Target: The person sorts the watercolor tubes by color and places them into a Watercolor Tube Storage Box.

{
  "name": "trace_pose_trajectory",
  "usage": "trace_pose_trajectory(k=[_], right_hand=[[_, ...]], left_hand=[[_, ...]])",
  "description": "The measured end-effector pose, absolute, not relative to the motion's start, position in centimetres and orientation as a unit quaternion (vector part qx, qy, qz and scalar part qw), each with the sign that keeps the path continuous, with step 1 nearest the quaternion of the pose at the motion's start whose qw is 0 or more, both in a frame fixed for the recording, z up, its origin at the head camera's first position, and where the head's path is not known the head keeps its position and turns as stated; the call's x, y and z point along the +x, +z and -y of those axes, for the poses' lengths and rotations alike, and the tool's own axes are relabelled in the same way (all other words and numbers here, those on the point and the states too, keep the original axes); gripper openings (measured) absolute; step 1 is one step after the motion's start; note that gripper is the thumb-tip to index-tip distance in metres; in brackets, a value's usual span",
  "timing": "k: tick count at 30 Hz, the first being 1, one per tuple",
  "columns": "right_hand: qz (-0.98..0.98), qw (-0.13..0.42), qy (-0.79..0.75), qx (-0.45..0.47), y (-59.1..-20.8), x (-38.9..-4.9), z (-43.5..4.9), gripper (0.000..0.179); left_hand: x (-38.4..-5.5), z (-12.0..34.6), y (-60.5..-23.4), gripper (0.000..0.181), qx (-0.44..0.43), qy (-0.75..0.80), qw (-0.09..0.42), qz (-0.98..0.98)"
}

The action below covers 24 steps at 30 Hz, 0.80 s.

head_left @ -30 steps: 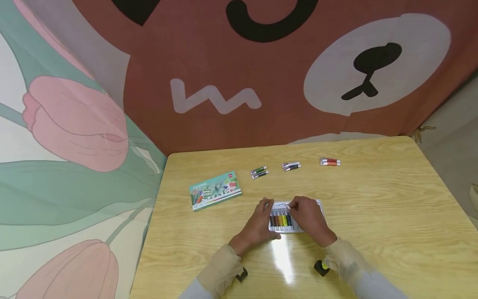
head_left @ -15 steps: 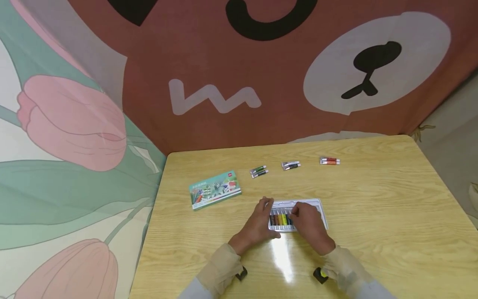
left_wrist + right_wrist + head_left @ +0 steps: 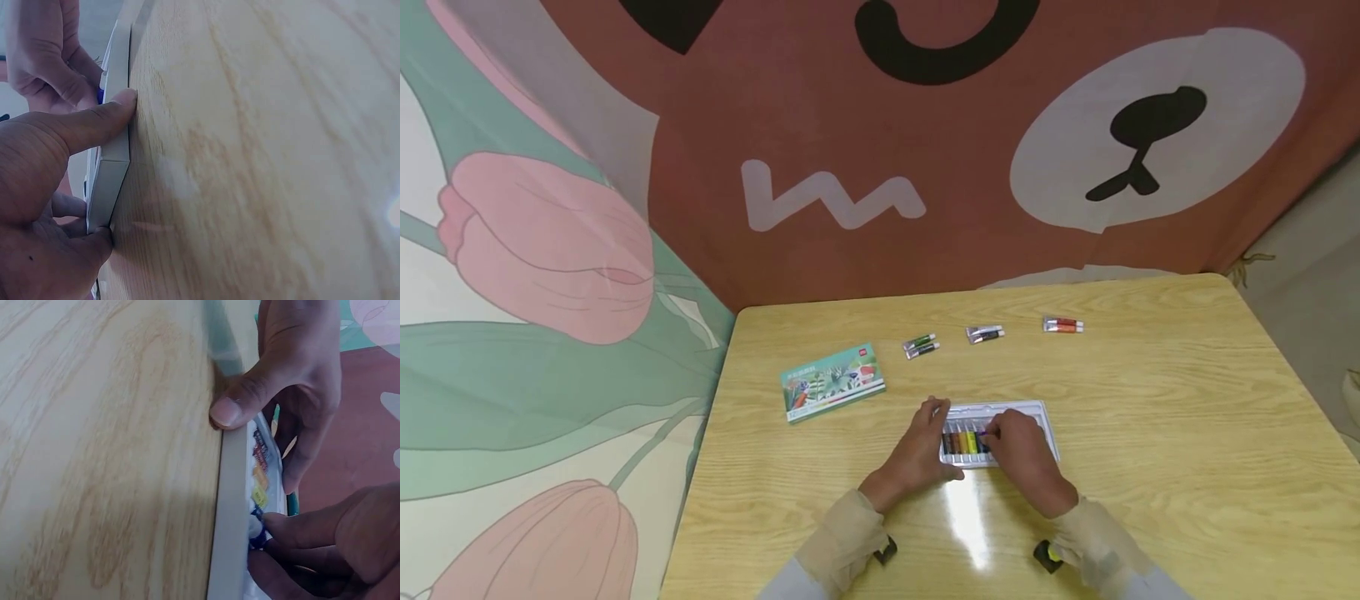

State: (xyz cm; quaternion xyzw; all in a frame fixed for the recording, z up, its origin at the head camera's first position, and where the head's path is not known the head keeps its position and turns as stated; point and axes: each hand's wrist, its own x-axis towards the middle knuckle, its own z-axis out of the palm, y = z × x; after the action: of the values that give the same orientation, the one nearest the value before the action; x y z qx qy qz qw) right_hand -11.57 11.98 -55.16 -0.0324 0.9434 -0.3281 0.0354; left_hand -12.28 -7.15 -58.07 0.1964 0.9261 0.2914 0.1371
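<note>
In the head view a white plastic tray lies on the table, with several small paint tubes in a row in its left part. My left hand grips the tray's left end, thumb on the near edge and fingers toward the far edge. My right hand is over the tray's middle. Its thumb and fingertips pinch a purple-blue paint tube, seen beside a yellow one in the right wrist view. The hand covers most of that tube, so whether it touches the tray floor is hard to tell.
A green illustrated paint box lies left of the tray. Along the back lie three pairs of tubes: green and dark tubes, white and black tubes, red and orange tubes. A printed curtain hangs behind the table.
My right hand has shifted slightly toward the near side, from the tray's far edge to its middle. Purple now shows at its fingertips. My left hand stays on the tray.
</note>
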Motion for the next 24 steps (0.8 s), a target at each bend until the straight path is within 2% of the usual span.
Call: trace_pose_trajectory(k=[9, 24], right_hand=[[-0.947, 0.059, -0.310, -0.053, -54.4, -11.0, -11.8, 0.011], [-0.947, 0.048, -0.309, -0.070, -54.5, -10.3, -11.6, 0.017]], left_hand=[[-12.3, 7.1, -58.3, 0.119, 0.202, 0.297, 0.122, -0.925], [-12.2, 7.2, -58.2, 0.118, 0.199, 0.300, 0.128, -0.924]])
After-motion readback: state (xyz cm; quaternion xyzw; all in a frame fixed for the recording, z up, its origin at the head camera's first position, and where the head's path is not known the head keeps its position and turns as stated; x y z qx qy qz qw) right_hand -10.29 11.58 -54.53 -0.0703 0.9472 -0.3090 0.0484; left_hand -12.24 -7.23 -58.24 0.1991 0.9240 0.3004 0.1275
